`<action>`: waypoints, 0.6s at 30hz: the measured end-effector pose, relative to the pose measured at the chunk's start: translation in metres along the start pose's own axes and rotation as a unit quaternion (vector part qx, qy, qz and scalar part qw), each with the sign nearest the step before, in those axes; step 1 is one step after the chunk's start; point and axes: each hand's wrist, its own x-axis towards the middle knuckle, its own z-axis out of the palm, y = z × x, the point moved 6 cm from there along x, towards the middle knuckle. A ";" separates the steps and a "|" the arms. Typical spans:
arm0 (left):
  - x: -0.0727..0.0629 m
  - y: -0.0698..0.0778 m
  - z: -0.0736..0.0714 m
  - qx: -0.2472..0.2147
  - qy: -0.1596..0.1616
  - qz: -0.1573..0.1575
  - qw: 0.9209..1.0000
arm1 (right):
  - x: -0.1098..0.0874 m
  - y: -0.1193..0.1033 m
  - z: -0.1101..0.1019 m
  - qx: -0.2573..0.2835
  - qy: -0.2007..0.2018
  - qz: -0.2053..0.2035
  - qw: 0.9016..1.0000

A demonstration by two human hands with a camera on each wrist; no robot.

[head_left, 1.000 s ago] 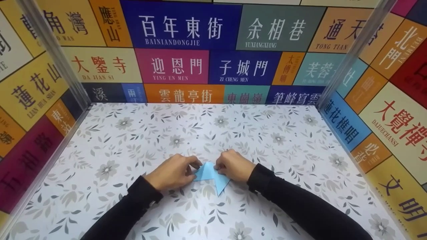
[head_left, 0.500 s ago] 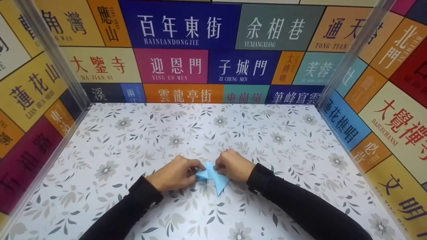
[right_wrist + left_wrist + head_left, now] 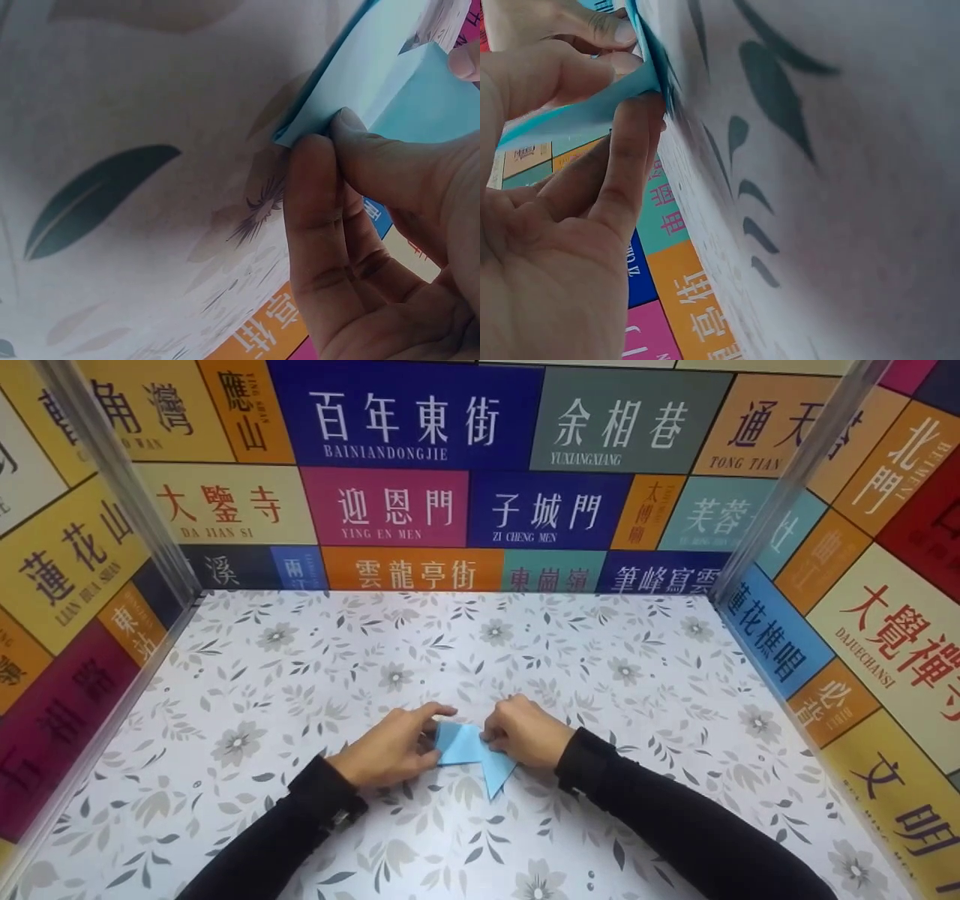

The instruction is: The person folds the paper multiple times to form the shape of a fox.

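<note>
A light-blue folded paper lies on the table before me, with a squarish flap at the left and a pointed tip toward the front. My left hand holds the flap's left edge. In the left wrist view, the paper flap passes between its thumb and a finger; in the head view its index finger sticks out above the paper. At the paper's right side, my right hand pinches the edge. The right wrist view has thumb and index tip meeting on the layered paper.
White cloth with a grey flower and leaf print covers the table. Upright panels with colourful name blocks stand at the back and both sides, joined by clear corner strips.
The paper's left part went from a slanted point to a narrow, turned-over fold, and now spreads as a broader flap. My left index finger has lifted off it; the right hand has stayed put.
</note>
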 end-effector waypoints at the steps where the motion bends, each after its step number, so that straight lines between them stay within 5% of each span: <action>1: 0.000 -0.001 0.000 -0.003 0.000 -0.010 1.000 | 0.000 0.000 0.000 0.001 -0.001 0.002 1.000; 8: 0.001 -0.009 -0.003 -0.030 -0.004 -0.053 0.998 | -0.002 0.000 -0.001 0.008 -0.003 0.007 1.000; 18: 0.002 -0.007 0.000 -0.031 -0.029 -0.016 0.999 | -0.002 0.001 -0.001 0.016 0.001 0.005 1.000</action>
